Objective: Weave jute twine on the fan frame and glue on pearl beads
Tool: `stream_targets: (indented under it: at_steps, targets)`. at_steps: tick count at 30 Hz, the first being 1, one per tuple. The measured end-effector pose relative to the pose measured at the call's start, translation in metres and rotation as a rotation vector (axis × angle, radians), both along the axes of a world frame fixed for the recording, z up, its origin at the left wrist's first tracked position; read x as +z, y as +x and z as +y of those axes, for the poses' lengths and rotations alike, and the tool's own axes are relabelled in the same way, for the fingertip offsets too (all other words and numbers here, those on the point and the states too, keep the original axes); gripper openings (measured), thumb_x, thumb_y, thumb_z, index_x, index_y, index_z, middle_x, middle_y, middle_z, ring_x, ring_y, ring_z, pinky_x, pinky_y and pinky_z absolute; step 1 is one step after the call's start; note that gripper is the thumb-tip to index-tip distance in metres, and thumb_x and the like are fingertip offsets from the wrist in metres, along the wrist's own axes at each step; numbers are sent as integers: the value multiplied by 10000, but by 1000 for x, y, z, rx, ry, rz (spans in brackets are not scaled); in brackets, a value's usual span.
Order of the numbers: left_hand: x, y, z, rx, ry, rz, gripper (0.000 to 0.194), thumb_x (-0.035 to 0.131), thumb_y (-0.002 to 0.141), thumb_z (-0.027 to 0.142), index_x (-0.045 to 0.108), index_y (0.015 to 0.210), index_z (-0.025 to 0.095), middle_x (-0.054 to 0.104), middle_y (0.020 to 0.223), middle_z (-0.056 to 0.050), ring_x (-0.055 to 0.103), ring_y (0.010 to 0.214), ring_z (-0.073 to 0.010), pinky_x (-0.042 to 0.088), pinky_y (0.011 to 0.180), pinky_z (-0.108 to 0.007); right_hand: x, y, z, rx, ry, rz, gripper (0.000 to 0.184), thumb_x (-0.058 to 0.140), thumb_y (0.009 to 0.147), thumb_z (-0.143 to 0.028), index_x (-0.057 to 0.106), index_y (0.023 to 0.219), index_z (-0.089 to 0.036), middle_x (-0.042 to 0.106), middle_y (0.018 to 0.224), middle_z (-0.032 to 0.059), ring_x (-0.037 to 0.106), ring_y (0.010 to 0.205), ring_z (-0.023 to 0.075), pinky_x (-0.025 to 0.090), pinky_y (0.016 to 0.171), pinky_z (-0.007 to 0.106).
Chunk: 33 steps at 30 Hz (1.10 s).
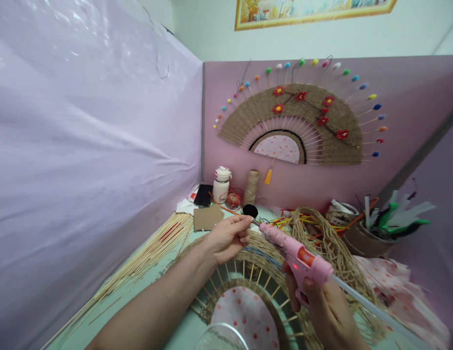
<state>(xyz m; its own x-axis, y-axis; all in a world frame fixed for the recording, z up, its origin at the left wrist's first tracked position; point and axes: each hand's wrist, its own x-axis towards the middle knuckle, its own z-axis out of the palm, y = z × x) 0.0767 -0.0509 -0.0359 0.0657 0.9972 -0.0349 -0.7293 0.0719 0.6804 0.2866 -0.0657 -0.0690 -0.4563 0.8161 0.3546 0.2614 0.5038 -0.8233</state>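
My right hand (326, 308) is wrapped round the handle of a pink hot glue gun (290, 245). A long translucent glue stick (372, 304) runs out of its back, and a red light glows on its side. My left hand (229, 238) is closed in a pinch right by the nozzle; what its fingertips hold is too small to make out. Below both hands lies a half-round woven fan (266, 260) with thin wooden ribs and a band of blue in the weave. Its middle is covered with pink dotted cloth (244, 316).
Bamboo sticks (153, 248) lie at left, beside a cardboard piece (208, 218). A phone (203, 194), white bottle (221, 184) and twine spool (251, 187) stand behind. At right are twine hanks (321, 238) and a tool pot (368, 238). A finished-looking fan (233, 121) hangs on the backboard.
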Motion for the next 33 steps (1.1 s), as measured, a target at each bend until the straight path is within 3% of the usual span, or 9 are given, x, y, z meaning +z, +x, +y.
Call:
stream_targets:
  at_steps: [15,33]
  targets:
    - [-3,-1,1,-3,-2,-17,305,828,573,224,554,630,102,361,531,67,279,483,-30,214,455,-170,6,0,-2,-32,25,-37,595,240,885,-635,595,777,-169,525,558,27,478,489,160,385,466,274]
    - [-3,-2,2,5,-9,-25,268,820,583,199,581,658,103,365,537,64,298,490,-33,226,457,-161,3,2,-1,-14,27,-54,589,234,900,-606,504,578,-194,471,561,25,425,507,152,369,490,273]
